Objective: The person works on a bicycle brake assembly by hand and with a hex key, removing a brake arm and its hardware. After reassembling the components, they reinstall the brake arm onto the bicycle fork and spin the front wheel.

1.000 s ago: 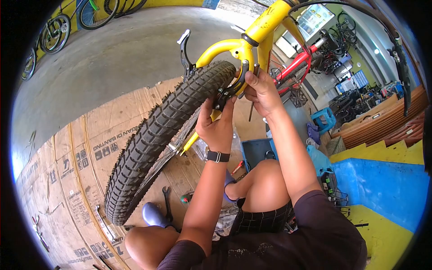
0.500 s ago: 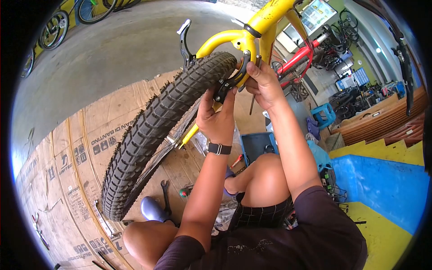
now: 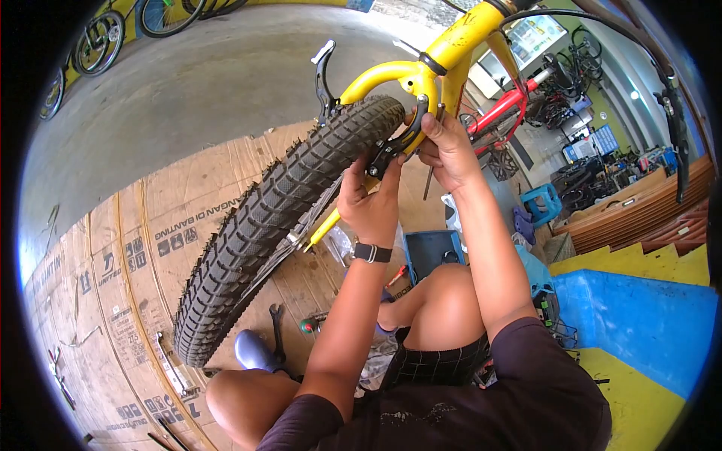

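A yellow bicycle fork holds a wheel with a knobby black tyre. My left hand is closed, with thumb and fingers pinching the lower end of the black brake arm beside the tyre. Higher up, my right hand is closed on a thin metal rod, whose lower end hangs below the fingers. The right thumb lies close to the brake arm's upper part. Some of the fingertips are hidden behind the brake and fork. A second brake arm sticks out on the tyre's far side.
Flattened cardboard covers the floor, with a dark wrench and a silver wrench on it. A blue tray stands near my knee. Behind are a red bicycle frame, a blue stool and a blue-yellow wall.
The view has shifted a little, so bicycle and hands appear slightly lower and farther right. Both hands keep their places at the brake arm, with the rod still in the right one.
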Motion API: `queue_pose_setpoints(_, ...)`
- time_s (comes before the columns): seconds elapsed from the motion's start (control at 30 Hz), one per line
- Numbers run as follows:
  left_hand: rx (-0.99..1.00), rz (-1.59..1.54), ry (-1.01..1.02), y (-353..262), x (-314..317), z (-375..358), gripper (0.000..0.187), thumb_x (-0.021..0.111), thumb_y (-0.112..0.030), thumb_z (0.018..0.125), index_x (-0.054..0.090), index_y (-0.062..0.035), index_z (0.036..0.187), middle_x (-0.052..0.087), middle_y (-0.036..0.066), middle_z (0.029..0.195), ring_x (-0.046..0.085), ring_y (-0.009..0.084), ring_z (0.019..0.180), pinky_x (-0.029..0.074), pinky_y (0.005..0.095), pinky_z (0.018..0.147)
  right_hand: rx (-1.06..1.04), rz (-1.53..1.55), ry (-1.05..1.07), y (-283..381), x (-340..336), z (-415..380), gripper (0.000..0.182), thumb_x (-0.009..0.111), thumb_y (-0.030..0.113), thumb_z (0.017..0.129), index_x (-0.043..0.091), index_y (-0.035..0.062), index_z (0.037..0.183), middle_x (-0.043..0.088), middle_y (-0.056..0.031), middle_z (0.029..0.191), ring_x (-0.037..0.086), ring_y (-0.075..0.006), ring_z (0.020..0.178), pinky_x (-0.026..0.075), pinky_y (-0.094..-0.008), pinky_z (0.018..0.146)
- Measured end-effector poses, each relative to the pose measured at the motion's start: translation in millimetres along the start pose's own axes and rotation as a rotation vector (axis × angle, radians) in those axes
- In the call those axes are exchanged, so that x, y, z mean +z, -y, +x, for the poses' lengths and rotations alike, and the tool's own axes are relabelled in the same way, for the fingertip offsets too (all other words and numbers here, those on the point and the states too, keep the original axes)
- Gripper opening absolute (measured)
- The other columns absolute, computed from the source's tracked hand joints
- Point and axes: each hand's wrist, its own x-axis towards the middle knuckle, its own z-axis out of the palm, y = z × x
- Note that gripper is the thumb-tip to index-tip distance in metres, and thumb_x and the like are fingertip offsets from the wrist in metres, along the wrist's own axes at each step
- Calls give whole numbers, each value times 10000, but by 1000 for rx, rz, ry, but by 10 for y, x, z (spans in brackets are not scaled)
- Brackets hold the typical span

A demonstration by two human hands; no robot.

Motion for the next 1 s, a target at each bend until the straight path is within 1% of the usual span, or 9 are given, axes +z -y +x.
queue_pose_setpoints(0.33,39,-41,6,71,-13,-3,446,779,88,813,608,108,1224,691,129,1149,665,138,990,549,263,864,7,0,10,-13,-25,1,460,840,428,813,538,126,982,440,110,679,323,18,459,217,-171,417)
queue_pose_setpoints(0.63,26,25,19,70,-36,-17,446,789,69,814,612,104,1223,696,130,1147,664,129,986,548,254,845,-2,56,86,-38,-77,-5,481,841,418,811,630,57,1051,461,97,690,305,13,459,218,-176,411)
queue_pose_setpoints(0.8,48,-35,20,73,-24,-8,440,780,80,819,612,104,1225,700,129,1140,667,131,980,548,254,844,3,30,57,-16,-40,-9,457,839,415,816,601,85,1025,463,99,694,319,16,467,224,-174,410)
queue_pose_setpoints(1.0,26,-4,12,77,-23,-15,441,776,84,820,609,106,1227,701,133,1142,670,135,983,549,256,850,24,23,55,-36,-79,18,450,832,413,825,557,115,1019,475,102,711,336,17,473,232,-169,412)
